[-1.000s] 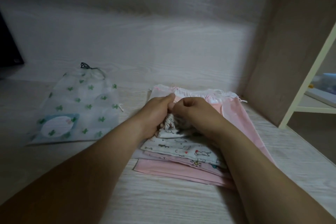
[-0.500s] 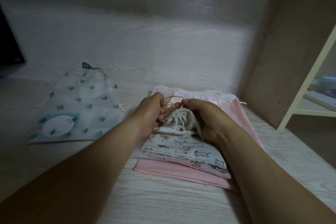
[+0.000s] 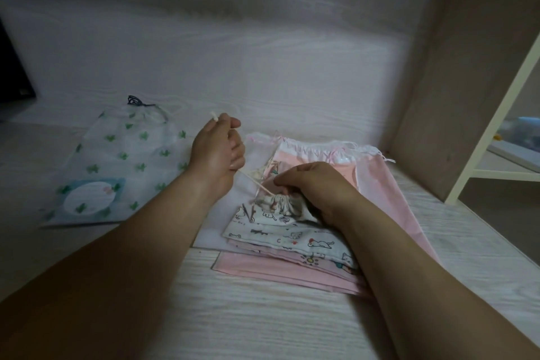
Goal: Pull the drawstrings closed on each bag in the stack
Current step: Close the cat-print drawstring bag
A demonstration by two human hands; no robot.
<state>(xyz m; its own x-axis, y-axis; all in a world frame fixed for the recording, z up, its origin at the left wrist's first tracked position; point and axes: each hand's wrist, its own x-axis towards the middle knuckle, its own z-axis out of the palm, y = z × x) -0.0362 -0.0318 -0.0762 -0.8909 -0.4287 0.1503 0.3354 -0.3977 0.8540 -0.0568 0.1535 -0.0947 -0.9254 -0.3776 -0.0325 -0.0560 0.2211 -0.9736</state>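
A stack of drawstring bags lies on the pale wooden surface (image 3: 263,324). On top is a small white bag with cartoon animals (image 3: 280,235), its mouth gathered tight. My right hand (image 3: 315,184) pinches that gathered mouth and holds it down. My left hand (image 3: 217,152) grips the bag's pale drawstring (image 3: 254,183), which runs taut from the fist to the mouth; its loose end sticks out above the fist. Under the top bag lie another patterned bag and a large pink bag (image 3: 377,181) with a white ruffled top.
A translucent bag with green clover prints (image 3: 117,172), drawn shut with a dark cord, lies flat to the left. A wooden back panel and a right side wall (image 3: 455,96) close in the space. A cream shelf frame (image 3: 496,126) stands at the far right.
My left hand has moved up and left away from the bag's mouth, pulling the drawstring out taut. The mouth has cinched tighter under my right hand.
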